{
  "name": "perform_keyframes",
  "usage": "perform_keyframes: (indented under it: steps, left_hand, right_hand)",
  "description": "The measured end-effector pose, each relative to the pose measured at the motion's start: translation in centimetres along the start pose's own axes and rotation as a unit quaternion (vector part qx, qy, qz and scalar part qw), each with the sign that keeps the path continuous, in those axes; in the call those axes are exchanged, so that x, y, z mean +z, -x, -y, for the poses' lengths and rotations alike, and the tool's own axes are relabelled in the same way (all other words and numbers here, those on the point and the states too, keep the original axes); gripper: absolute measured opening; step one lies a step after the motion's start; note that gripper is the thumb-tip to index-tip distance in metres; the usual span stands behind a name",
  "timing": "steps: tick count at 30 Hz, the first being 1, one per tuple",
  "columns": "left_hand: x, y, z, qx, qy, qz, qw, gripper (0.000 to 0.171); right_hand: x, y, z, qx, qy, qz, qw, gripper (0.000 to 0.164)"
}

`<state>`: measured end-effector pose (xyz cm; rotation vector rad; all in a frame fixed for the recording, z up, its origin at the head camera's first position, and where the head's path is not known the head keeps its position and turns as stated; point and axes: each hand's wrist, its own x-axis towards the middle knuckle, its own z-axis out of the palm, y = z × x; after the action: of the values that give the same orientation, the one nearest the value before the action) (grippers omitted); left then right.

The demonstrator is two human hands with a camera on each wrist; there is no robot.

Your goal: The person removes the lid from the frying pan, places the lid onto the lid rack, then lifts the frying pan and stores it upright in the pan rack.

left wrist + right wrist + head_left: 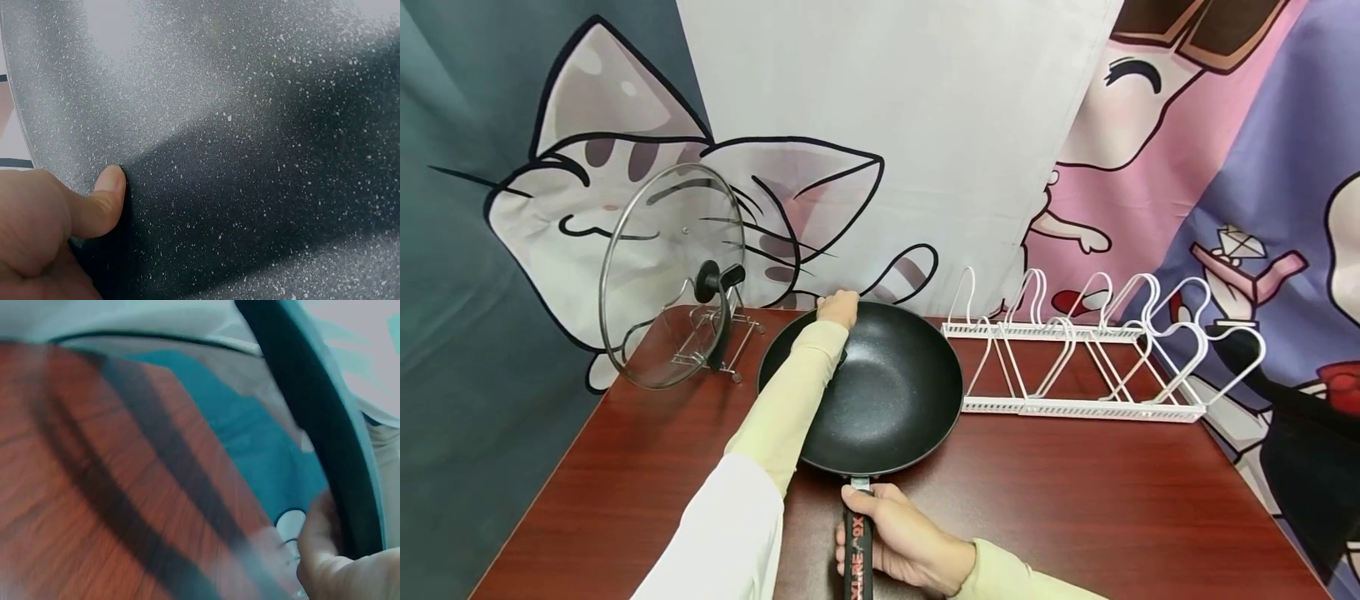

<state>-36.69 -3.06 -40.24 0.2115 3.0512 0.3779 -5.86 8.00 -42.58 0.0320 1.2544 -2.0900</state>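
Observation:
A black frying pan [887,400] lies on the table with its inside up and its handle [859,550] toward me. At the far rim, my left hand [838,309] pinches the edge. The left wrist view shows the thumb [109,200] against the speckled inner wall [250,169]; the other fingers are mostly hidden beyond the rim. My right hand [917,537] grips the handle just below the pan, thumb laid along its top. In the right wrist view, the same hand [340,569] is around the lower part of a dark handle [325,419].
A glass lid [662,385] with a black knob stands upright in a wire stand [748,342] at the back left. To the pan's right, a white wire rack [1075,408] with several loops stands close to its rim. A printed curtain [940,108] hangs behind the wooden table [1075,500].

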Motion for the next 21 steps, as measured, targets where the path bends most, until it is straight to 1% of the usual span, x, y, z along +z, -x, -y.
perform_keyframes:
  steps: [5,9,12,16,18,21]
  left_hand:
    - [0.1,-0.1,0.0,0.001,0.001,-0.004,1.0,0.022]
    - [0.3,-0.3,0.1,-0.001,0.004,-0.006,1.0,0.024]
    - [0.4,-0.4,0.2,-0.001,0.006,-0.008,0.9999,0.026]
    - [0.4,-0.4,0.3,0.004,0.009,-0.003,0.9999,0.031]
    - [0.4,-0.4,0.3,0.006,0.01,-0.001,0.9999,0.032]
    - [0.3,-0.3,0.3,0.009,0.01,-0.005,0.9999,0.033]
  right_hand:
    - [0.4,-0.4,0.3,0.029,-0.055,0.009,0.998,0.014]
    - [0.5,-0.8,0.2,0.045,-0.096,0.018,0.994,0.01]
    - [0.8,-1.1,-0.1,0.046,-0.113,0.007,0.993,0.011]
    - [1.1,-1.5,-0.5,0.049,-0.116,-0.013,0.992,0.019]
    - [1.1,-1.7,-0.5,0.054,-0.117,-0.013,0.992,0.022]
    - [1.1,-1.8,-0.5,0.062,-0.12,-0.008,0.991,0.022]
